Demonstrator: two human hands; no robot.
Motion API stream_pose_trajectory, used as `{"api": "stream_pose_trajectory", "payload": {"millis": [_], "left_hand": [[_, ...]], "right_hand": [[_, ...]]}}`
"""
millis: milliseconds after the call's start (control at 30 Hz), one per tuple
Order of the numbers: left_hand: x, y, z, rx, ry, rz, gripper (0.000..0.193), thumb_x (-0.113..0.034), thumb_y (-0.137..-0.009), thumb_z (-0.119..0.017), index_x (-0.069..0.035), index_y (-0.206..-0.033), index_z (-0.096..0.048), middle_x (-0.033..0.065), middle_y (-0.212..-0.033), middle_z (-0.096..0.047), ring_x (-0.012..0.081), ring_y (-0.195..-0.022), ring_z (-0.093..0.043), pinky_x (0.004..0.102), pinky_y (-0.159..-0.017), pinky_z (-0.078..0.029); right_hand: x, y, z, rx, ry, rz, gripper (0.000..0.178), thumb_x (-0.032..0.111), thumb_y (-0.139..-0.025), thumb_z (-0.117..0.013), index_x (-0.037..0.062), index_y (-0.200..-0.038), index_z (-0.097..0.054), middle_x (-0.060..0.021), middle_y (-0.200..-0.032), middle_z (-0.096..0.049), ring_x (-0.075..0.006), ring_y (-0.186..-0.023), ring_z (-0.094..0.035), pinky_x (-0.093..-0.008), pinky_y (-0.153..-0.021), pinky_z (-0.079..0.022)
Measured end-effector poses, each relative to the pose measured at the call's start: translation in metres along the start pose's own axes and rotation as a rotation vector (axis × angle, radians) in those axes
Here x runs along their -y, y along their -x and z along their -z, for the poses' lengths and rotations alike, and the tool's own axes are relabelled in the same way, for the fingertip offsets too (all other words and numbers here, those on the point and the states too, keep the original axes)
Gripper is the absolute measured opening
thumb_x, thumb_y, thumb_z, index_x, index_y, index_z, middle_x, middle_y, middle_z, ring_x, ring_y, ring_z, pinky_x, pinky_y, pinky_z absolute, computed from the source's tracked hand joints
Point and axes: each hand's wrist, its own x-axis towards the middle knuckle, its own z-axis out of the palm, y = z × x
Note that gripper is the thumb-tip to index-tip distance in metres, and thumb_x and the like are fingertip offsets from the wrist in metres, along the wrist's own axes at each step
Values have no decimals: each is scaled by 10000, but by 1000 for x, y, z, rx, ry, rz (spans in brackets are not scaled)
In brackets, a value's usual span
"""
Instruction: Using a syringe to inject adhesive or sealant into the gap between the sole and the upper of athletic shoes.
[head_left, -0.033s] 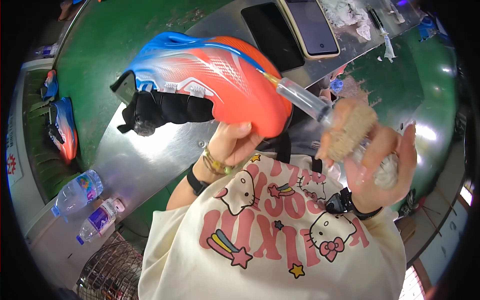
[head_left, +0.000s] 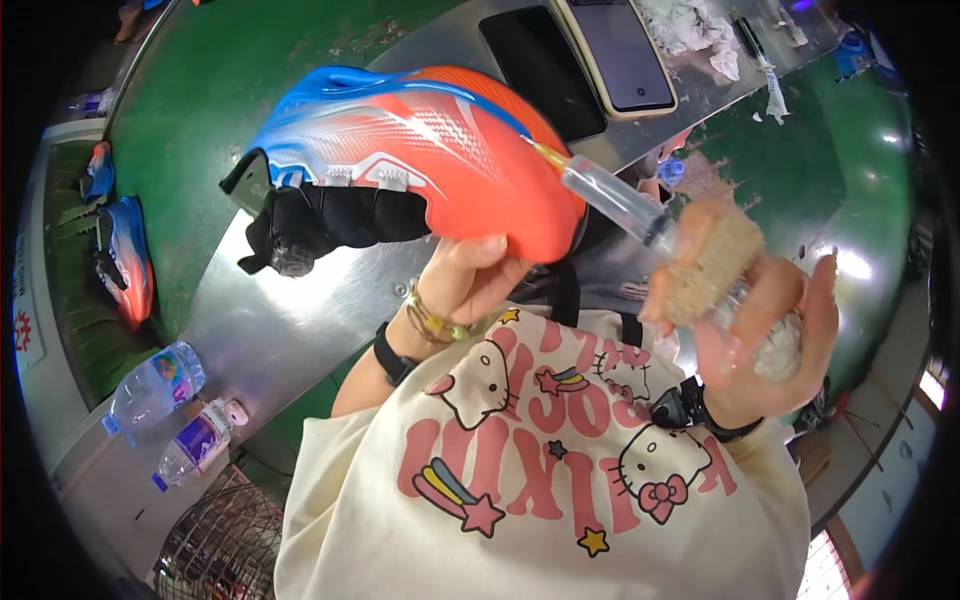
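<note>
My left hand (head_left: pixel 472 275) grips the toe end of an orange, white and blue sports shoe (head_left: pixel 470 175), thumb on the upper. The shoe lies on its side in the air, its sole edge away from me and black padding (head_left: pixel 350 215) filling its opening. In my right hand (head_left: pixel 745 315) is a clear syringe (head_left: pixel 615 200) with a yellow-based needle. The needle tip is at the seam between the upper and the blue sole edge; whether it touches is too small to tell. A tan, rough-textured block (head_left: pixel 715 262) and a crumpled white wad (head_left: pixel 778 350) are also held in my right hand.
Two phones (head_left: pixel 540 70) lie on the metal table (head_left: pixel 290 330) beyond the shoe. White scraps (head_left: pixel 695 35) and a thin pen-like tool (head_left: pixel 765 70) are at the far right. At left, two plastic bottles (head_left: pixel 155 385) lie below a green conveyor with other shoes (head_left: pixel 128 260). A wire-guarded fan (head_left: pixel 220 535) stands lower left.
My right hand and the syringe have shifted slightly right and down. The toe of the shoe and my left fingers have risen a little.
</note>
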Motion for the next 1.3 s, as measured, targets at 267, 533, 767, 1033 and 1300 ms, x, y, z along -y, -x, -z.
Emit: {"api": "stream_pose_trajectory", "payload": {"millis": [267,533,767,1033,1300], "left_hand": [[8,-44,-13,7,-72,-77,429,6,-793,-621,-41,-1189,-464,77,-1182,-544,217,-1132,-518,372,-1011,-408],[11,-58,-19,-49,-79,-147,357,6,-812,-612,-51,-1149,-504,55,-1142,-566,197,-1093,-540,359,-993,-426],[7,-68,-44,-62,-72,-237,325,-36,-828,-622,-64,-1133,-516,51,-1123,-581,197,-1088,-547,384,-1002,-435],[-4,-70,-93,-341,-121,-256,390,-196,-806,-700,-23,-1104,-516,79,-1085,-595,183,-994,-598,339,-913,-517],[-9,-66,-105,-450,-228,-239,448,-280,-776,-728,-13,-1076,-529,95,-1010,-620,180,-896,-633,275,-863,-541]], "right_hand": [[1,7,14,-73,105,60,649,408,-971,-97,105,-501,-427,-295,-1020,-453,-332,-655,-522,-396,-585,-430],[-8,9,13,-46,216,130,652,413,-971,-91,86,-552,-468,-310,-1059,-458,-333,-734,-549,-408,-639,-449],[-9,3,13,25,271,187,640,423,-971,-96,76,-602,-487,-306,-1076,-449,-325,-767,-558,-421,-677,-466],[-27,-6,10,134,197,353,640,444,-967,-87,75,-670,-518,-277,-1075,-424,-335,-803,-568,-414,-685,-498],[-41,0,9,46,109,401,595,376,-974,-249,-13,-681,-592,-342,-1042,-498,-295,-766,-596,-363,-691,-480]]}}
